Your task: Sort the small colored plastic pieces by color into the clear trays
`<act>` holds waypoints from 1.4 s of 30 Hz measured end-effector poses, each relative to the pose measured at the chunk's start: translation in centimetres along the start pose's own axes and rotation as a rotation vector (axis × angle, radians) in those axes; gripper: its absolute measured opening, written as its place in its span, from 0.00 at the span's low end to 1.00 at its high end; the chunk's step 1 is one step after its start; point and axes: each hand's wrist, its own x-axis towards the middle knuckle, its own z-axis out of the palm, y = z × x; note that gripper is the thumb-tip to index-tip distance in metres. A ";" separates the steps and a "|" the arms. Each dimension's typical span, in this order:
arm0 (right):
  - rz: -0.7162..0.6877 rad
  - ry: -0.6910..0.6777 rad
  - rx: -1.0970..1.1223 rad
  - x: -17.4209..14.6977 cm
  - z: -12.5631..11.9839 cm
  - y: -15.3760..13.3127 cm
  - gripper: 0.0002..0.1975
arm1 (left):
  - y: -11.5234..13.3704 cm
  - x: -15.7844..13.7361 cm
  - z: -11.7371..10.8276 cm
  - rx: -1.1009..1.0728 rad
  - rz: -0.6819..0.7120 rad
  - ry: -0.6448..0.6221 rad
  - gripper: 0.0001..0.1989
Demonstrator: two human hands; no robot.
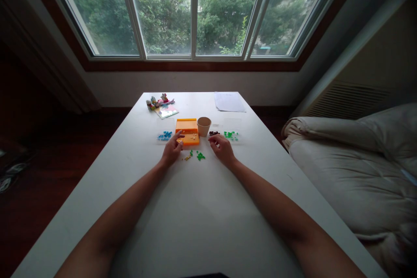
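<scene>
An opened orange plastic case (186,124) lies on the white table, with a few small pale pieces in its near half. My left hand (171,151) is at the case's left edge, its thumb and forefinger apart and nothing visible between them. To the right of the case, my right hand (223,148) has its fingers pinched together; whatever they hold is hidden. Just past its knuckles sit small dark brown pieces (214,133). Between the hands lie loose green pieces (200,156) and a few yellowish pieces (188,157).
A brown paper cup (204,126) stands right of the case. Clear trays hold blue pieces (165,135) on the left and green pieces (230,135) on the right. Farther back are small colourful figures (159,101), a shiny card (167,111) and white paper sheets (229,101).
</scene>
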 end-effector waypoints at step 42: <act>0.077 -0.183 -0.002 -0.4 -0.2 2.7 0.03 | 2.9 0.5 -3.3 0.351 0.110 -0.651 0.10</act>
